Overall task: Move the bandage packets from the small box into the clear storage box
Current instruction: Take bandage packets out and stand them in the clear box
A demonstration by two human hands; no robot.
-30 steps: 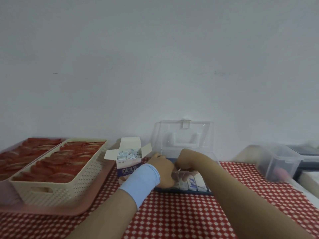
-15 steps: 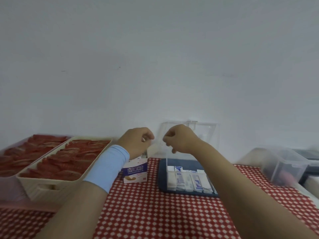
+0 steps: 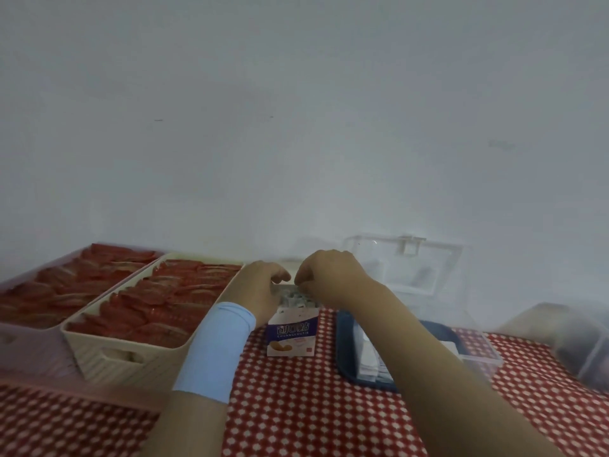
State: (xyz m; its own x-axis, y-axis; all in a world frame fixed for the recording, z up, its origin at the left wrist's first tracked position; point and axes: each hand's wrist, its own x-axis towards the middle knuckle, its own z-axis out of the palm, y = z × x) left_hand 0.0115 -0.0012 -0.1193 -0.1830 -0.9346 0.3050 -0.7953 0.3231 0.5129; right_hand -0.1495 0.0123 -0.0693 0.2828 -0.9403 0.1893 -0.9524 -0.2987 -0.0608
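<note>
Red-checked counter (image 3: 296, 407), white wall (image 3: 296, 127) | risk: we judge loose packets (image 3: 296, 296), upright in the box (image 3: 291, 338), could spill, or box tip, if we pull too many | left grip (image 3: 260, 288) curled round box at nine o'clock | right grip (image 3: 329, 278) curled onto packets, pinch hidden, cannot tell | clear box (image 3: 482, 356) at three o'clock

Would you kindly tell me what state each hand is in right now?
Left hand: grips the small box at its open top.
Right hand: fingers curled down among the bandage packets; a grip cannot be told.
</note>
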